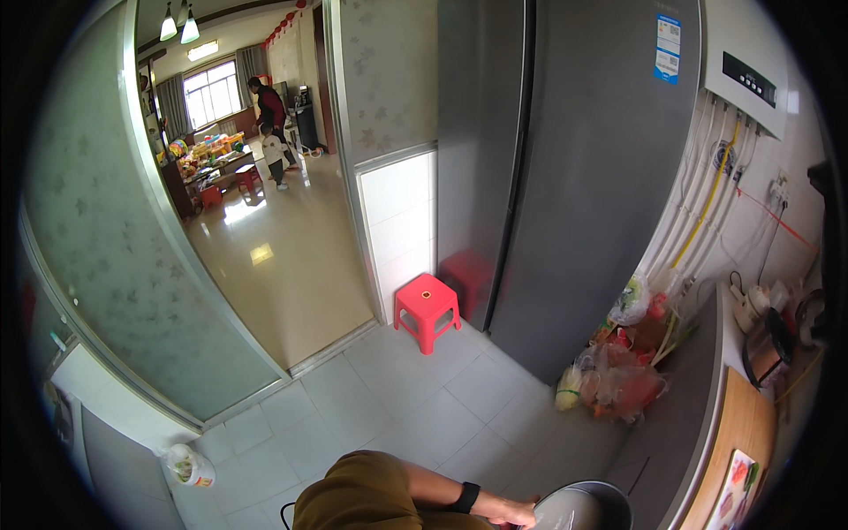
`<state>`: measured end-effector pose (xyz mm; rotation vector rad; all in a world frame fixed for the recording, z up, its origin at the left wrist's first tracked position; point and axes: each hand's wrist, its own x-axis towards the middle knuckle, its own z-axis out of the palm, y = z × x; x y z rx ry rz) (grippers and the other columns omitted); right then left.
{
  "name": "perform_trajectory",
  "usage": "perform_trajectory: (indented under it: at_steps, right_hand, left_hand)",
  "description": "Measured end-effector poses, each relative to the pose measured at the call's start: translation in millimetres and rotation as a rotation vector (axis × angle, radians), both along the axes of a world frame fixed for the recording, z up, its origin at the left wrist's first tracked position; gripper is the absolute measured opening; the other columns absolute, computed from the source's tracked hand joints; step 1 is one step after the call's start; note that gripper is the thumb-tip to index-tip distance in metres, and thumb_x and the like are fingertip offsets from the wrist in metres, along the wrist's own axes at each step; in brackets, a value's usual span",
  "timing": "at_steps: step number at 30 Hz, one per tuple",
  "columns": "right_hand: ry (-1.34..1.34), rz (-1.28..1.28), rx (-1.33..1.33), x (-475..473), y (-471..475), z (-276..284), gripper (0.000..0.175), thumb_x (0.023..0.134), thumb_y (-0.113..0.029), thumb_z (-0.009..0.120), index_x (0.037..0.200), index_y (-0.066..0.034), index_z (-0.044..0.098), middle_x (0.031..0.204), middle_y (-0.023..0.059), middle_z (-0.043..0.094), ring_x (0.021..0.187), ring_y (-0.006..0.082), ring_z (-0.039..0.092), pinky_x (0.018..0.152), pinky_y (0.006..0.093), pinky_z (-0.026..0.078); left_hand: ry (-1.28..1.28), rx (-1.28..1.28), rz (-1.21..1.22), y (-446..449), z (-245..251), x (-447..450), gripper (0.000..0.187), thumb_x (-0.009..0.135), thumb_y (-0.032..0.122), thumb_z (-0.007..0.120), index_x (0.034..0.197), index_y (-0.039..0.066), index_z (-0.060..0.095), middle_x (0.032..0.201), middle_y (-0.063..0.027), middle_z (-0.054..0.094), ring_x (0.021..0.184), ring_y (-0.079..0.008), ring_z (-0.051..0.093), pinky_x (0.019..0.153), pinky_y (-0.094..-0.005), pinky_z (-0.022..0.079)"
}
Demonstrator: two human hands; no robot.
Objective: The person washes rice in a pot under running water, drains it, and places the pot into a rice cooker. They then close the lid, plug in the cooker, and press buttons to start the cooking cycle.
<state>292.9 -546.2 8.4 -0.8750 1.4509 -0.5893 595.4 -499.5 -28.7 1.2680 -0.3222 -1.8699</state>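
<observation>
At the bottom edge, my left hand [517,513] is closed at the left rim of a round grey pot [616,500], with part of the fingers hidden. The pot is cut off by the picture's lower edge; something pale and whitish shows inside it. A thin dark rod or wire sticks up beside its right rim. My left arm, with a black band [467,497] at the wrist and a brown sleeve [358,487], reaches across from the left. My right hand is out of view.
A red plastic stool [427,301] stands by the grey refrigerator [583,165]. Bagged vegetables [623,377] lie on the floor near a counter with a wooden board [742,424]. A white bin [189,466] is at left. Beyond the sliding door [119,232], an adult [270,109] and a child [273,154] stand.
</observation>
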Motion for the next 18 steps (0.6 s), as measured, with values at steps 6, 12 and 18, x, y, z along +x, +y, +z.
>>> perform_trajectory:
  at_steps: [6,12,18]
  right_hand:
    - [0.0,-0.007,-0.05,6.8,4.1,-4.0,0.059,0.064,0.003,0.061,0.121,-0.0112,0.049,0.094,0.0123,0.057,0.066,0.0191,0.052,0.052,0.0338,0.044]
    - [0.003,-0.09,-0.095,-3.9,2.2,-41.6,0.058,0.063,0.0,0.063,0.119,-0.0116,0.052,0.095,0.0153,0.057,0.066,0.0213,0.052,0.053,0.0363,0.045]
    - [0.06,0.118,-0.605,-10.2,2.4,-76.0,0.048,0.063,0.0,0.062,0.109,-0.0126,0.059,0.096,0.0139,0.058,0.068,0.0213,0.052,0.055,0.0358,0.046]
  left_hand:
    - [0.016,-0.006,0.022,5.0,-2.2,10.4,0.079,0.075,0.016,0.058,0.139,0.012,0.012,0.115,-0.0183,0.041,0.087,-0.0311,0.057,0.046,-0.0434,0.055]
    - [0.018,-0.012,0.054,12.4,-2.5,17.2,0.079,0.076,0.017,0.058,0.139,0.012,0.012,0.115,-0.0183,0.041,0.087,-0.0311,0.057,0.046,-0.0433,0.055]
    - [0.02,-0.013,0.068,17.7,-1.9,22.7,0.078,0.076,0.018,0.059,0.139,0.011,0.013,0.115,-0.0183,0.041,0.088,-0.0311,0.057,0.046,-0.0433,0.055]
